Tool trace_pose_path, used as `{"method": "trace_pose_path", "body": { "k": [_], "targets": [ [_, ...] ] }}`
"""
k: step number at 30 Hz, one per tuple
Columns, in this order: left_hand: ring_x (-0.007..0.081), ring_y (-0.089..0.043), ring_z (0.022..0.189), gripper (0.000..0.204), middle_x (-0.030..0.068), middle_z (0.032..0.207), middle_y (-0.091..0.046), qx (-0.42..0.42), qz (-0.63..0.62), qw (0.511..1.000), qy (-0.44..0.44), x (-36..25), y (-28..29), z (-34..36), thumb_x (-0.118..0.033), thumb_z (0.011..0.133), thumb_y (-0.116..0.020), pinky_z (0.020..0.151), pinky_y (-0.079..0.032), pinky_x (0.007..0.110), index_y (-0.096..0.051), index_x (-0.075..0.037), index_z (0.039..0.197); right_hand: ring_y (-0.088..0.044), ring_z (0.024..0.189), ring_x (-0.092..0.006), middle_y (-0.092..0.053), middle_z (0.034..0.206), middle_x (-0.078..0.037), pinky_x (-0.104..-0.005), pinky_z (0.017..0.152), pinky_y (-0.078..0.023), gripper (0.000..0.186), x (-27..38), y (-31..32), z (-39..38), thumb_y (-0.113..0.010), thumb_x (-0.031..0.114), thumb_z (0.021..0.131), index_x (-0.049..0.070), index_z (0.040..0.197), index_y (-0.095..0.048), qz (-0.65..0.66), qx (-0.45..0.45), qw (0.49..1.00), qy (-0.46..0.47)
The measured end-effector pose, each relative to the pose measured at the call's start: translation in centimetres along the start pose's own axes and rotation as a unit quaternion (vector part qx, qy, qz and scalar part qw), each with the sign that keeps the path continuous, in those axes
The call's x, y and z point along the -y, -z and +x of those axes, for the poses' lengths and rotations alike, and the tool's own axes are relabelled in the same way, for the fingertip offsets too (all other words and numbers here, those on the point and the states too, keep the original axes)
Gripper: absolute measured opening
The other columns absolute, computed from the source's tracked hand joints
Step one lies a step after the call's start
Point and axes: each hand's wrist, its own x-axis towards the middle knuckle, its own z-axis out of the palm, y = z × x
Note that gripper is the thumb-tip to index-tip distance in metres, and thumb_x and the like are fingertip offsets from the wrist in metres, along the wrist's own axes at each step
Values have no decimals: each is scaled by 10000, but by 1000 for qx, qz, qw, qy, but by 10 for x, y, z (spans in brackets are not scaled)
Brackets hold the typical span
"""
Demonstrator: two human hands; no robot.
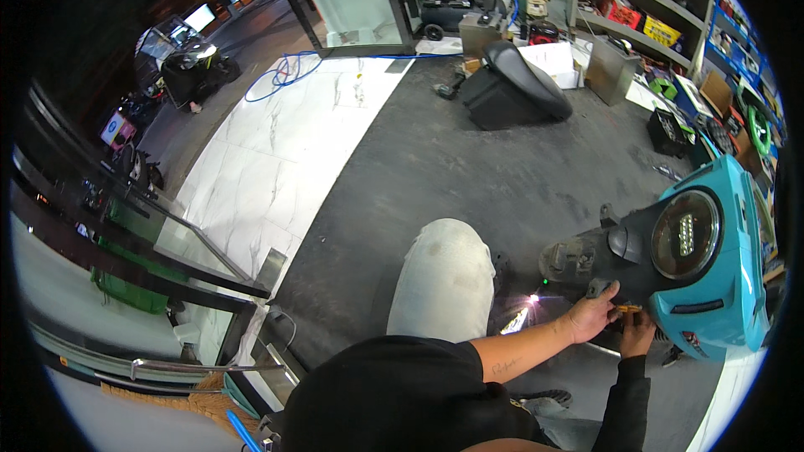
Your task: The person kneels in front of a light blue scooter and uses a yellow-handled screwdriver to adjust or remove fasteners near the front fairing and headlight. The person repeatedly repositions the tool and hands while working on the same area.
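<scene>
One teal scooter (pixel 730 280) near the floor's (pixel 377 176) right edge, headlight (pixel 686 235) fitted, black seat (pixel 517 92) apart, work seemingly unfinished; left hand (pixel 592 315) and right hand (pixel 638 334) pinching small orange piece (pixel 628 308).

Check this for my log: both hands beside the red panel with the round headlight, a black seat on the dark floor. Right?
Not red: in the head view, the panel with the round headlight is turquoise. Left hand and right hand are beside it; the black seat is on the dark floor.
</scene>
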Motion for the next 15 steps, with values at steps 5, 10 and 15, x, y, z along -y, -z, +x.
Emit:
{"method": "trace_pose_path", "body": {
  "k": [5,10,15],
  "targets": [
    [211,-565,1100,485,70,1154,-658,35,22,999,21,2,10,7,-480,924,-682,951,-433,347,-600,-88,1198,-669,842,-267,-699,892,-138,-384,815,-508,103,-14,-18,-3,-667,31,884,-51,943,-645,-49,-60,997,-20],
    [236,-510,1234,670,86,1334,-607,49,56,997,22,3,23,9,-539,901,-675,1078,-345,369,-552,-35,1325,-660,779,-220,-699,848,-136,-359,734,-504,47,-13,-18,-2,-657,-16,873,-54,892,-638,91,-22,993,-77],
    [246,-489,1245,657,86,1316,-611,10,40,999,-7,3,16,4,-539,898,-673,1100,-308,372,-565,-36,1307,-664,807,-201,-702,893,-113,-354,753,-519,105,2,-24,-2,-639,-66,866,-45,967,-620,163,-70,982,-64]
  ]
}}
